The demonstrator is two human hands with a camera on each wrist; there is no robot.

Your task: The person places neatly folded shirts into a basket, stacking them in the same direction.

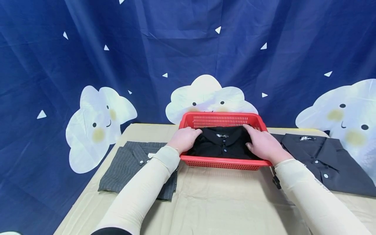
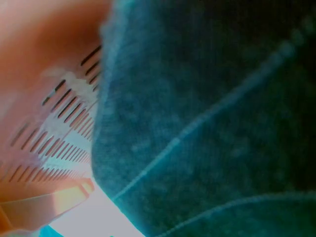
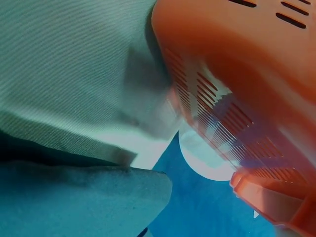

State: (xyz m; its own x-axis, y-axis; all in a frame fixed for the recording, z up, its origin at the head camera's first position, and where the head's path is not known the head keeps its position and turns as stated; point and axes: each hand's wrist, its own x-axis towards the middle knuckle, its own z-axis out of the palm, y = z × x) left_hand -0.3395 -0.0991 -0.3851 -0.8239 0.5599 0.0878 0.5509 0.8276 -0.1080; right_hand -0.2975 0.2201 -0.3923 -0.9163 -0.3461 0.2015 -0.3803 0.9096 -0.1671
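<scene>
A folded black shirt (image 1: 217, 147) with a collar and pale buttons lies inside a red plastic basket (image 1: 226, 163). At the shirt's left side my left hand (image 1: 185, 138) reaches over the rim and grips the shirt's edge. My right hand (image 1: 262, 143) holds the opposite edge, thumb and forefinger spread along the cloth; its other fingers are hidden. The basket's slotted wall (image 3: 237, 133) fills the right of the right wrist view. Neither wrist view shows the fingers clearly.
A folded dark pinstriped shirt (image 1: 123, 169) lies left of the basket; its cloth (image 2: 197, 148) looms in the left wrist view. On the right lies a folded dark grey shirt (image 1: 343, 166). Beige paper (image 1: 217, 202) covers the table, before a blue cloud-printed curtain (image 1: 188, 42).
</scene>
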